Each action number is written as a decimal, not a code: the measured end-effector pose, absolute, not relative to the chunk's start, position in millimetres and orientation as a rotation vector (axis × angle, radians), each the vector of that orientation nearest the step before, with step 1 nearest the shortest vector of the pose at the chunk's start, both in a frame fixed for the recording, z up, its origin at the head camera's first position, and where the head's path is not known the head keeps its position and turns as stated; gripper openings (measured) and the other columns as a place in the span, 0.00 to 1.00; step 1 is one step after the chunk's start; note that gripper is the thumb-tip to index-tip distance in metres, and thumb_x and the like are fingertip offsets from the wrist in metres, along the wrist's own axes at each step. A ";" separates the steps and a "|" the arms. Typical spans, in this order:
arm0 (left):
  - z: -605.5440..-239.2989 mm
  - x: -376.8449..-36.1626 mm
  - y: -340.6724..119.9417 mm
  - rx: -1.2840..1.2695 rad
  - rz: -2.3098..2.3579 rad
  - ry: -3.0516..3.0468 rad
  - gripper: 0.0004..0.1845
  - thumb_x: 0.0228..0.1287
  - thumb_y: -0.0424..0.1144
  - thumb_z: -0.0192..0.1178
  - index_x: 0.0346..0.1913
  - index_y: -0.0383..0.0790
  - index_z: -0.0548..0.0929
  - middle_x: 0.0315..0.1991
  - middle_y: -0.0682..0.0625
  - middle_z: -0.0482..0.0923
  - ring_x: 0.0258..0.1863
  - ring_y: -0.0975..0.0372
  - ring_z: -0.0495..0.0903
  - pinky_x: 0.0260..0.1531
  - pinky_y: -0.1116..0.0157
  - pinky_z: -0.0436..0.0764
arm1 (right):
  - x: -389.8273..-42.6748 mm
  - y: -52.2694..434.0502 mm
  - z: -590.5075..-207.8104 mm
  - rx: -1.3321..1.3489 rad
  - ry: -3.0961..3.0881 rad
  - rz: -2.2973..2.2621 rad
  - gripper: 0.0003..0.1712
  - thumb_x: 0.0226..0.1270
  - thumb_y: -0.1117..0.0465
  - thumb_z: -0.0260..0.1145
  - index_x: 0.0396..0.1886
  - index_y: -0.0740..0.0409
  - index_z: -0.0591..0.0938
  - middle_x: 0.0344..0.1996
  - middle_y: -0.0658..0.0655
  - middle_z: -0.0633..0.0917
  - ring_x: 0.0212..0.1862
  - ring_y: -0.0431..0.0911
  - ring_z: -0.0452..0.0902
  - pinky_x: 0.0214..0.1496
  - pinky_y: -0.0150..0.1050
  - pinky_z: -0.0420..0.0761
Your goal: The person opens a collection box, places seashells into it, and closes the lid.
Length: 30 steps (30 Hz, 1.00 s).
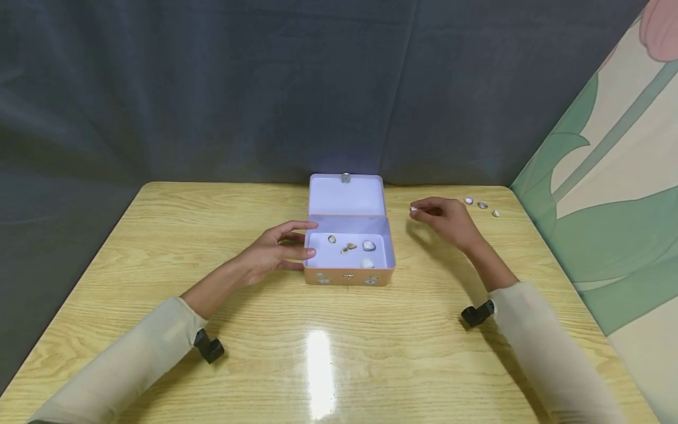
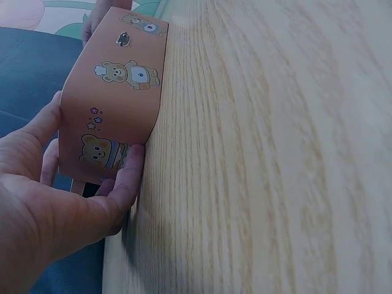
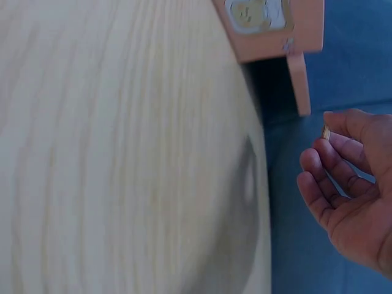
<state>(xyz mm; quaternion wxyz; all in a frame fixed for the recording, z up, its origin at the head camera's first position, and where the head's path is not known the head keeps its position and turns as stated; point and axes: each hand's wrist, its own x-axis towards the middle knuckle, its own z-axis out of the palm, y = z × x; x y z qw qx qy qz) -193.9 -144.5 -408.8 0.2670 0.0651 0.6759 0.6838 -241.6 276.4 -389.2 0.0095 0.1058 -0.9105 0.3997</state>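
A tin box [image 1: 348,275], orange outside and pale lilac inside, stands with its lid [image 1: 346,195] raised. My left hand [image 1: 278,247] rests its spread fingers against the box's left side, some fingertips over the rim. The left wrist view shows this hand against the end wall with a printed bear [image 2: 101,150]. Several small shells lie in the box, among them a larger pale shell [image 1: 369,245] and a white shell [image 1: 367,263]. Right of the box, above the table, my right hand [image 1: 447,221] pinches a small shell [image 3: 326,132] between thumb and fingertip.
Three small shells [image 1: 482,205] lie in a loose row at the table's back right. A dark curtain [image 1: 254,94] hangs behind the wooden table [image 1: 212,206]. Patterned fabric [image 1: 625,194] borders the right edge. Each wrist carries a small black camera [image 1: 477,314].
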 end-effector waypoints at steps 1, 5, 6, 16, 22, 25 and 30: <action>-408.7 -194.0 -144.4 0.175 1.845 1.824 0.38 0.76 0.30 0.72 0.85 0.47 0.73 0.78 0.32 0.67 0.59 0.54 0.86 0.60 0.55 0.95 | -240.3 273.3 -387.6 0.339 -2.838 1.250 0.22 0.84 0.51 0.73 0.65 0.62 0.91 0.59 0.67 0.93 0.45 0.29 0.85 0.46 0.21 0.83; -408.6 -194.3 -144.1 0.168 1.847 1.819 0.38 0.76 0.29 0.72 0.85 0.47 0.73 0.78 0.32 0.67 0.59 0.54 0.86 0.60 0.54 0.95 | -236.2 261.7 -381.8 0.375 -2.815 1.275 0.21 0.83 0.52 0.74 0.64 0.61 0.92 0.58 0.65 0.94 0.47 0.34 0.87 0.47 0.21 0.84; -408.5 -194.4 -144.1 0.166 1.849 1.818 0.38 0.76 0.29 0.72 0.85 0.47 0.73 0.78 0.32 0.67 0.59 0.54 0.86 0.60 0.54 0.95 | -235.3 258.8 -380.4 0.384 -2.812 1.278 0.21 0.83 0.52 0.74 0.64 0.60 0.92 0.58 0.65 0.94 0.48 0.35 0.87 0.47 0.21 0.85; -408.6 -194.6 -143.8 0.177 1.854 1.814 0.38 0.77 0.29 0.71 0.85 0.46 0.73 0.77 0.32 0.68 0.59 0.54 0.85 0.61 0.54 0.94 | -227.9 230.4 -367.0 0.474 -2.768 1.324 0.17 0.79 0.57 0.77 0.60 0.60 0.93 0.51 0.64 0.95 0.46 0.42 0.88 0.47 0.23 0.85; -410.2 -194.0 -145.0 0.180 1.849 1.810 0.38 0.77 0.29 0.71 0.85 0.45 0.72 0.77 0.31 0.67 0.59 0.54 0.85 0.61 0.53 0.94 | -224.9 211.6 -365.7 0.576 -2.749 1.317 0.15 0.78 0.62 0.77 0.59 0.60 0.94 0.47 0.63 0.95 0.46 0.48 0.89 0.47 0.23 0.85; -410.5 -194.0 -145.4 0.181 1.849 1.808 0.38 0.77 0.29 0.71 0.85 0.45 0.72 0.78 0.31 0.67 0.59 0.54 0.85 0.61 0.53 0.94 | -224.2 202.5 -365.7 0.612 -2.744 1.323 0.15 0.78 0.63 0.77 0.59 0.60 0.94 0.46 0.62 0.95 0.47 0.50 0.90 0.47 0.24 0.85; -409.8 -195.7 -145.4 0.180 1.848 1.817 0.37 0.77 0.29 0.71 0.85 0.46 0.73 0.77 0.32 0.67 0.59 0.54 0.85 0.61 0.53 0.94 | -223.8 186.4 -365.8 0.641 -2.751 1.347 0.15 0.77 0.61 0.78 0.59 0.59 0.94 0.45 0.60 0.95 0.47 0.51 0.89 0.48 0.28 0.86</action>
